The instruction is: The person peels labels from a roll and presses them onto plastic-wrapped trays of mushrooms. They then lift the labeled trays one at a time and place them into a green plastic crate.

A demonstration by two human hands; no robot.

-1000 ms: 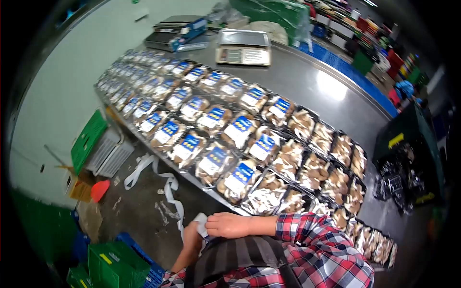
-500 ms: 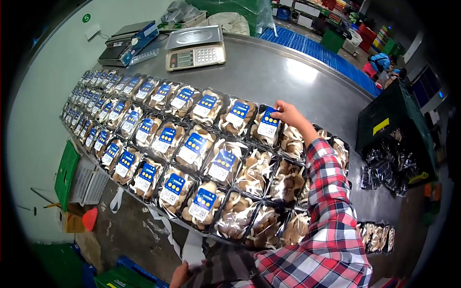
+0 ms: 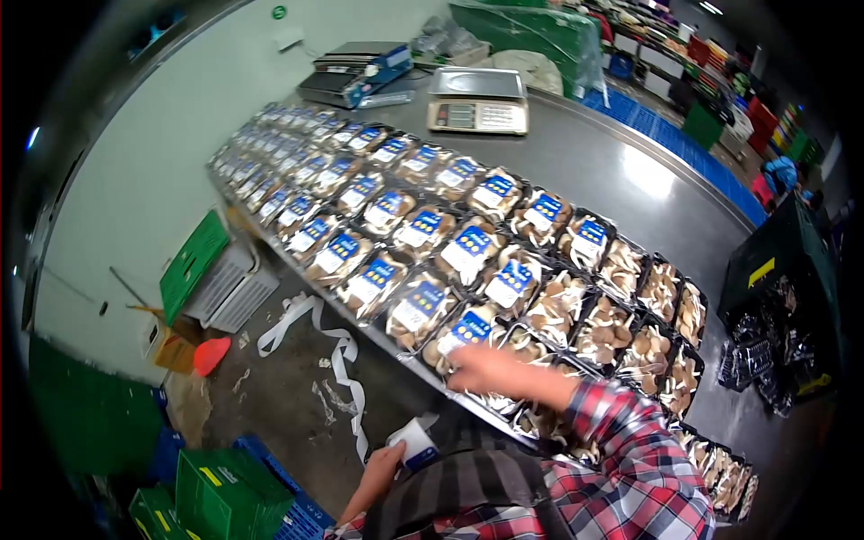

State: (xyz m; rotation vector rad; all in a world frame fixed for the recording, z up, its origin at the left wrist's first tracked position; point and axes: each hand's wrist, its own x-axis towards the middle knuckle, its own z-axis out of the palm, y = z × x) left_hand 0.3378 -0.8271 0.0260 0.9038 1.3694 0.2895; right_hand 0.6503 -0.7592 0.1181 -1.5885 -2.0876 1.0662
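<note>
In the head view, my left hand (image 3: 387,466) is closed around a roll of labels (image 3: 418,443), white with blue print, low in front of my body. A long white backing strip (image 3: 346,378) trails down by the table edge. My right hand (image 3: 486,369), smeared by motion, is over the front row of mushroom packs, right by a labelled pack (image 3: 470,331). Its fingers are too blurred to read. Several packs to the left carry blue-and-white labels, while unlabelled packs (image 3: 603,333) of mushrooms in black trays lie to the right.
A price scale (image 3: 477,115) and a blue-grey wrapping machine (image 3: 355,72) stand at the table's back. A dark green crate (image 3: 783,243) with black trays is on the right. Green crates (image 3: 225,490) and a white basket (image 3: 238,288) are on the floor at left.
My right hand has moved from a back-row pack to the front row, toward me. The view has shifted left, and the label roll in my left hand now shows.
</note>
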